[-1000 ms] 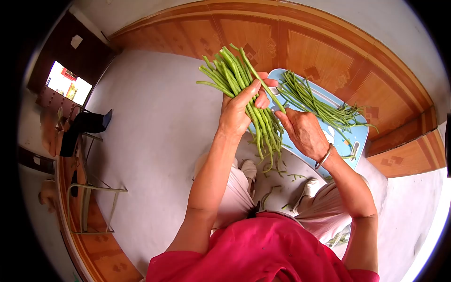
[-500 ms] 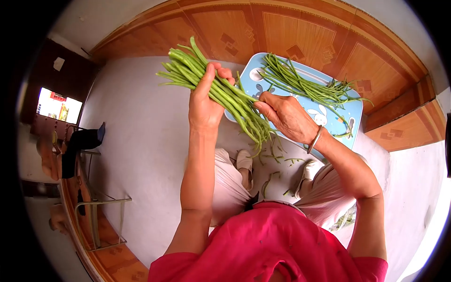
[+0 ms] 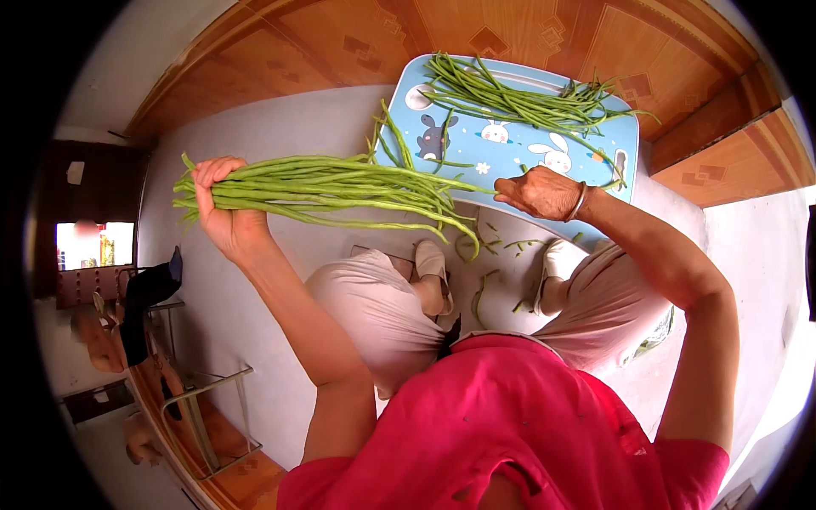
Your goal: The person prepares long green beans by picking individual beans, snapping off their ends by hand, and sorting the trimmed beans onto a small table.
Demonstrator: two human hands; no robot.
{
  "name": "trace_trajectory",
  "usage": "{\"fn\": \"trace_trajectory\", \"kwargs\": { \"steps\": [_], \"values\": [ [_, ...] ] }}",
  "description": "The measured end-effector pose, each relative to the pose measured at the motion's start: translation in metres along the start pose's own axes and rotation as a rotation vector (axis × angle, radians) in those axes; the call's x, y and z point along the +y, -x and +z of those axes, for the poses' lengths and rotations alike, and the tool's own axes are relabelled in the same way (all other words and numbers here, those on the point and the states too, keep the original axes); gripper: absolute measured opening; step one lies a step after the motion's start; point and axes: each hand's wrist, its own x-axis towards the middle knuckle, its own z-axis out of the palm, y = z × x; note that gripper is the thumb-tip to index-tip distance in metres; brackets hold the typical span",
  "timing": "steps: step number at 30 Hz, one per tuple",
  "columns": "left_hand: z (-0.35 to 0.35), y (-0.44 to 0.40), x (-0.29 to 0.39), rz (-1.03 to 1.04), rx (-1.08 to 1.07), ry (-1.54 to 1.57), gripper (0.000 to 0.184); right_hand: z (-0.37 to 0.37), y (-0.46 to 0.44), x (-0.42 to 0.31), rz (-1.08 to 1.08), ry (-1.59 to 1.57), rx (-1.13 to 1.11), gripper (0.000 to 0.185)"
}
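Note:
A large bunch of long green beans (image 3: 323, 189) stretches sideways across the view. My left hand (image 3: 223, 204) is wrapped round its left end. At the bunch's right tip, my right hand (image 3: 544, 194) is closed in a pinch on the end of a bean and wears a metal bracelet. Behind my right hand is a blue low table (image 3: 501, 157) with rabbit pictures. A second pile of green beans (image 3: 518, 100) lies along its far side, and a few loose beans (image 3: 395, 140) hang over its left edge.
Bean scraps (image 3: 480, 297) lie on the floor between my shoes. Wood-patterned panels (image 3: 357, 51) line the wall behind the table. At the left are a metal-framed stool (image 3: 204, 399) and a seated person (image 3: 140, 297) in dark trousers. A plastic bag (image 3: 659, 336) shows beside my right leg.
My left hand has moved far left with the bunch, which has turned from slanting to nearly level. My right hand has moved slightly right, and the hands are much farther apart.

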Motion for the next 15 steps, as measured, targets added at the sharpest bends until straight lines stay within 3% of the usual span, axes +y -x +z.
{"fn": "trace_trajectory", "kwargs": {
  "steps": [5,6,10,15],
  "values": [
    [0.016,0.016,0.023,0.057,-0.008,0.03,0.013,0.035,0.027,0.022,-0.021,0.065,-0.186,0.023],
    [0.018,0.019,0.031,0.066,-0.022,0.048,0.013,0.029,0.032,0.022,0.007,0.224,-0.378,0.023],
    [0.027,0.029,0.04,0.055,-0.112,0.064,0.014,0.035,0.045,0.047,0.111,0.179,-0.222,0.021],
    [0.023,0.029,0.028,0.044,-0.064,-0.089,0.011,0.03,0.007,0.074,0.159,0.28,-0.14,0.017]
  ]
}}
